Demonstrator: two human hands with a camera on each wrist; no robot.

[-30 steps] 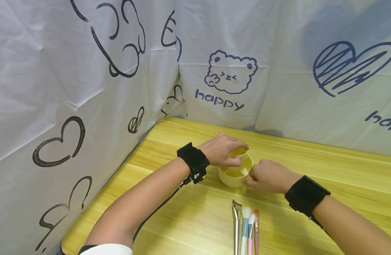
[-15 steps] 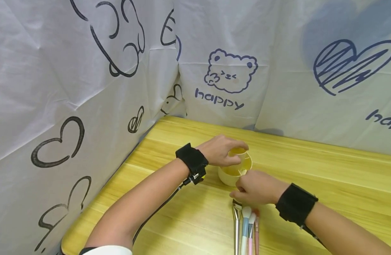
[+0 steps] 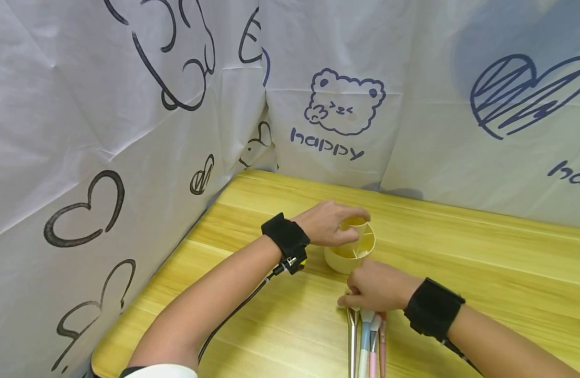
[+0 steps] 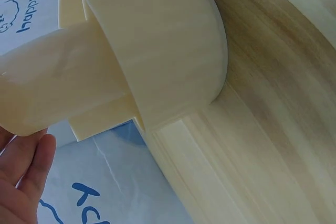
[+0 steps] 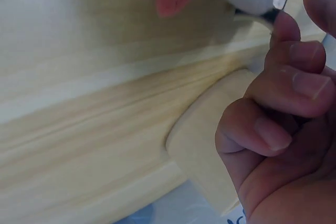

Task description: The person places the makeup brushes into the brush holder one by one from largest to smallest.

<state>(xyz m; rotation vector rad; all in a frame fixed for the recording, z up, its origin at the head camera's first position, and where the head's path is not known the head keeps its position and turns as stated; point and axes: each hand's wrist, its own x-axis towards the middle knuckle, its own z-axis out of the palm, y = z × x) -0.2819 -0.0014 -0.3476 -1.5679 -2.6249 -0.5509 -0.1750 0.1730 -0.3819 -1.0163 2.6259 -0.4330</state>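
Evidently 2-handed work: left hand (image 3: pixel 330 224) clamped by thumb and fingers near the rim of the tall tube (image 4: pixel 63 77) in a cream container (image 3: pixel 343 263), upright on the desk (image 3: pixel 266 336). Right hand (image 3: pixel 382 286) at the head end of a silver-handled brush (image 3: pixel 352 341), fingers curled, thumb and forefinger apart in the wrist view; cannot tell if it pinches. Advice: light left grip, take the metal neck, spare the bristles, don't nudge the blue-necked brush (image 3: pixel 365 341), pink-handled brush (image 3: pixel 372 362) or rose brush (image 3: pixel 382 346) alongside. Container smooth, probably plastic, round-walled with flat dividers. Silver handle shiny, likely slippery. Desk wood-grained, yellowish.
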